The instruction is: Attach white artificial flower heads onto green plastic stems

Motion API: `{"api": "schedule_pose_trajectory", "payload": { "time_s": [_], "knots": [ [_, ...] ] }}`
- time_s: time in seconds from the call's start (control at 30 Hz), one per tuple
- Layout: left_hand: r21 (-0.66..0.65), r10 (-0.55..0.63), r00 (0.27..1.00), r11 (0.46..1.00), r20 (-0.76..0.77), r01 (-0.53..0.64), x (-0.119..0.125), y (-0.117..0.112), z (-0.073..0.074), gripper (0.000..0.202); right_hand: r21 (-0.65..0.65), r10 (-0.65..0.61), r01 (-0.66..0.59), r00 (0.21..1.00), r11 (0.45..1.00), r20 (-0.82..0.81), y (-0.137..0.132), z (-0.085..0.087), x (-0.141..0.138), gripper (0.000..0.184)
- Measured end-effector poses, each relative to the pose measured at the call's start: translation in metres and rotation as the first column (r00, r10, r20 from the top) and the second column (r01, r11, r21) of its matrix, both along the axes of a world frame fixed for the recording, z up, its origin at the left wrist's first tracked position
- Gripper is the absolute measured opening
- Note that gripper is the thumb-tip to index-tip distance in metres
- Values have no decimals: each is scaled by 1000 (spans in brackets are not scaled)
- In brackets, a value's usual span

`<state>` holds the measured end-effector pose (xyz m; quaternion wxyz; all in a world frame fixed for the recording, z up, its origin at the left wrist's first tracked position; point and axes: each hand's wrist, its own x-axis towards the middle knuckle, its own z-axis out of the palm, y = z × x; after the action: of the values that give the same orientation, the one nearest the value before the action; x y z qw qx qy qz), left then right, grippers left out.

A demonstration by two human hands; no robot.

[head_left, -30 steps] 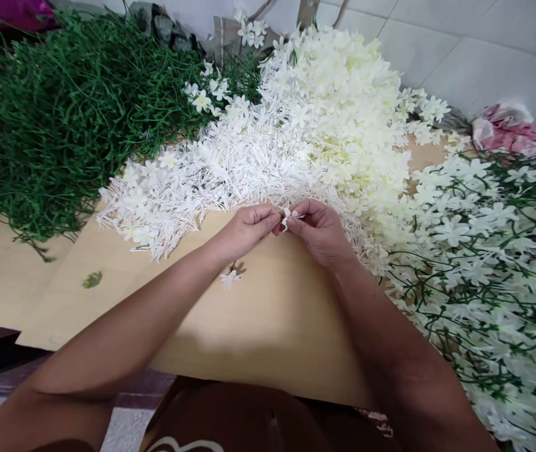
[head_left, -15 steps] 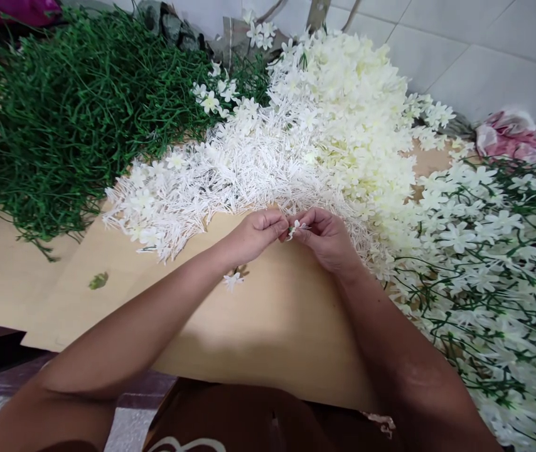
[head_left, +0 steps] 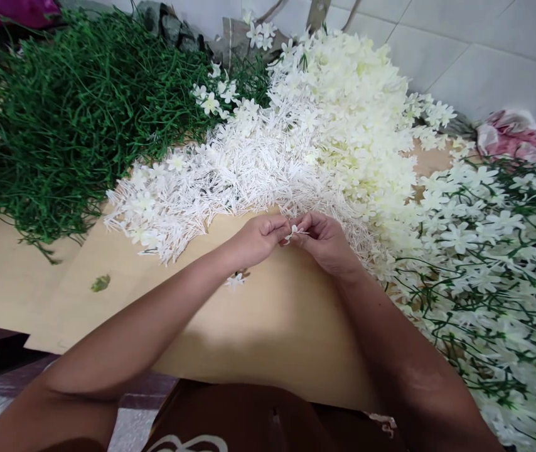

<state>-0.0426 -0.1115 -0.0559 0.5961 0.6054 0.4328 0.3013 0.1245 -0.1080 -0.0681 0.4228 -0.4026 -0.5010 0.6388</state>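
A small white artificial flower point(head_left: 293, 233) is pinched between my two hands, over the near edge of the heap of thin white stalks. My left hand point(head_left: 263, 238) is closed with thumb and forefinger together at the flower's left side. From the right, my right hand point(head_left: 327, 242) grips it between thumb and fingertips. The fingertips of both hands nearly meet and hide part of the flower and its stem. Another white flower point(head_left: 235, 280) lies on the tan board point(head_left: 249, 333), just below my left wrist.
White stalks point(head_left: 249, 169) lie heaped beyond my hands, with cream-white petals point(head_left: 357, 107) behind. Green stems point(head_left: 84, 113) are piled at the left. Assembled white flowers on green stems point(head_left: 484, 282) cover the right side. A green scrap point(head_left: 100, 283) rests on the board. Behind is a tiled wall point(head_left: 475, 56).
The flower between my fingers has turned slightly and sits a little lower and further left. Both hands stay in nearly the same place.
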Motion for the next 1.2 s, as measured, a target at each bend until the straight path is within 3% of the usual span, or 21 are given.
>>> {"api": "schedule_pose_trajectory", "payload": {
  "time_s": [0.23,0.47,0.7,0.93,1.2],
  "knots": [
    [17,1,1000,1000,-14,0,1,1,-1,30,-37,12,-10,999,999,51,2,0,1,39],
    [-25,-6,999,1000,47,8,-3,-2,6,42,-75,70,-73,997,995,-38,4,1,9,35],
    [-14,7,999,1000,46,-6,-5,-2,6,39,-96,120,-126,990,987,-72,4,0,16,30],
    [57,-39,999,998,9,39,-6,-2,7,37,-135,63,-69,997,988,-52,3,3,10,29],
    [118,-73,996,990,-61,79,-3,-1,-3,35,-175,24,-15,999,985,47,1,5,6,31]
  ]
}}
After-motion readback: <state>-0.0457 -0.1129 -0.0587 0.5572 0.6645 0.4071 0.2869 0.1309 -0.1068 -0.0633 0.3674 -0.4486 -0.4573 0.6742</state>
